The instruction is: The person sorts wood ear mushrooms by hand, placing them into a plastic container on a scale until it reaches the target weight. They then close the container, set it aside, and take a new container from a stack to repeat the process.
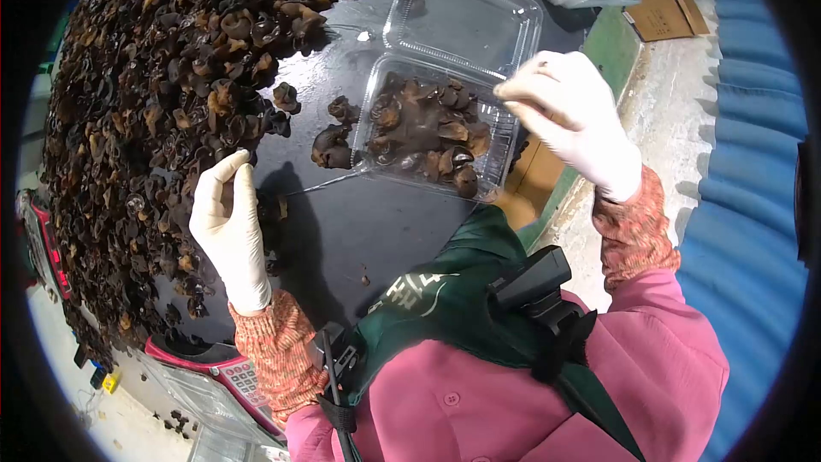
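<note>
Two gloved hands are over the dark table (pixel 359 222). Your left hand (pixel 229 227) is at the edge of the big pile of dried mushrooms (pixel 162 94), with thumb and fingers pinched together; I cannot tell if a piece is between them. Your right hand (pixel 569 115) hovers at the right rim of the clear plastic box (pixel 436 124), fingers loosely curled and holding nothing visible. The box is partly filled with mushrooms and its lid (pixel 466 17) lies open behind.
</note>
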`<state>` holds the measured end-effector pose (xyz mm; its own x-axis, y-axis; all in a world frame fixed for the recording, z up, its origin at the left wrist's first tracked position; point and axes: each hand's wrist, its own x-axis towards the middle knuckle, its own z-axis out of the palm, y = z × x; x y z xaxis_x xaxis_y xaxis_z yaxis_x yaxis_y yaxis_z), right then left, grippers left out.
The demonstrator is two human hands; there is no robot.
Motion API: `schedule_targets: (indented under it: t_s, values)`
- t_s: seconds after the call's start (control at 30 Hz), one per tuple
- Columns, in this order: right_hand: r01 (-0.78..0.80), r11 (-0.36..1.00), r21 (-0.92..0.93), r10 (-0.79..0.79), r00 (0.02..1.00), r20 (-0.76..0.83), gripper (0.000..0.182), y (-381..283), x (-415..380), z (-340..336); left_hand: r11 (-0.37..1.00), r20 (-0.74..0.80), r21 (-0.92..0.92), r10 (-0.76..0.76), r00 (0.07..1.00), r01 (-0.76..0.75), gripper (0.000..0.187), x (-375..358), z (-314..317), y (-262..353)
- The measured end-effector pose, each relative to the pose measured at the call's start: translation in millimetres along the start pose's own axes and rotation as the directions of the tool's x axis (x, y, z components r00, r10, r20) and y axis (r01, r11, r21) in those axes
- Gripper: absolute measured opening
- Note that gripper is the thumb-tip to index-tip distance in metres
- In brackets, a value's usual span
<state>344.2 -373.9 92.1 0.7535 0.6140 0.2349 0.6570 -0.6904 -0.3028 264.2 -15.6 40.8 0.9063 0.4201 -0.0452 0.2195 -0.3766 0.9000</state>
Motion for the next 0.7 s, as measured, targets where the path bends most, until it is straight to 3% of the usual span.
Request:
schedule_targets:
  t_s: [0.1,0.17,0.27,0.37,0.4,0.5,0.53,0.6,0.7]
  values:
    - [0.154,0.986,-0.067,-0.159,0.983,-0.089,0.024,-8,25,38,0.975,0.057,0.065,0.211,0.976,-0.214,0.017,-2,5,-3]
    - [0.265,0.954,-0.138,-0.275,0.959,-0.064,0.024,-5,48,61,0.984,0.024,0.045,0.170,0.985,-0.171,0.018,-10,-3,3]
    - [0.336,0.939,-0.069,-0.340,0.939,-0.046,0.021,0,60,68,0.997,-0.086,0.033,0.078,0.993,-0.075,0.019,-28,-33,-1]
    - [0.241,0.968,-0.069,-0.244,0.969,-0.047,0.017,-3,47,31,0.995,-0.221,-0.021,-0.096,0.971,0.094,0.017,-55,-63,0]
    - [0.197,0.976,-0.095,-0.200,0.980,-0.014,0.017,-7,38,13,0.997,-0.260,0.055,-0.036,0.965,0.052,0.018,-61,-71,-14]
    - [0.047,0.983,-0.178,-0.035,0.997,0.075,0.017,-16,6,-27,0.990,-0.316,-0.069,-0.135,0.939,0.120,0.017,-83,-87,-39]
    - [0.014,0.978,-0.207,0.015,0.990,0.141,0.018,-16,-6,-32,0.962,-0.281,-0.179,-0.252,0.926,0.207,0.018,-90,-90,-39]
    - [0.004,0.954,-0.299,0.085,0.955,0.285,0.023,-20,-24,-42,0.974,-0.300,-0.154,-0.204,0.932,0.163,0.018,-94,-92,-46]
    - [0.028,0.959,-0.283,0.069,0.943,0.327,0.029,-47,-23,-37,0.994,-0.371,0.000,-0.099,0.923,0.107,0.019,-98,-104,-55]
